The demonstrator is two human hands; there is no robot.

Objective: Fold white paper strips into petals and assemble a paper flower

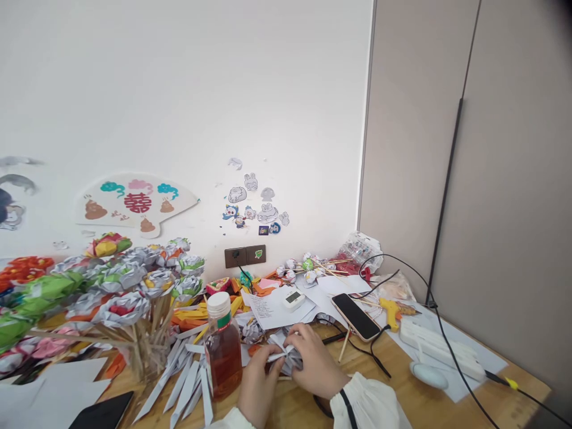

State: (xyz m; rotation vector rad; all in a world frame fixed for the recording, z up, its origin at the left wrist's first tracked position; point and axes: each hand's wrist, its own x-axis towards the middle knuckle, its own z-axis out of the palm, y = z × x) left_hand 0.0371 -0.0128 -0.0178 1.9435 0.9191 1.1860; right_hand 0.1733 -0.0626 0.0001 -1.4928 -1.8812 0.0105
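Both my hands meet low in the middle of the view over a wooden desk (pixel 411 399). Between them is a grey-and-white folded paper flower (pixel 286 356). My left hand (pixel 258 387) pinches its left side. My right hand (pixel 315 362) curls over its right side, with a white sleeve and a dark band at the wrist. A bottle of amber liquid (pixel 223 351) with a white cap stands just left of my left hand. Folded grey paper strips (pixel 187 381) lie fanned out beside the bottle.
A bunch of paper flowers on sticks (pixel 116 286) fills the left. A phone (pixel 355 316), a yellow glue gun (pixel 391 311), a white power strip (pixel 440 348), a white timer (pixel 294 300) and black cables lie to the right. A wall rises behind.
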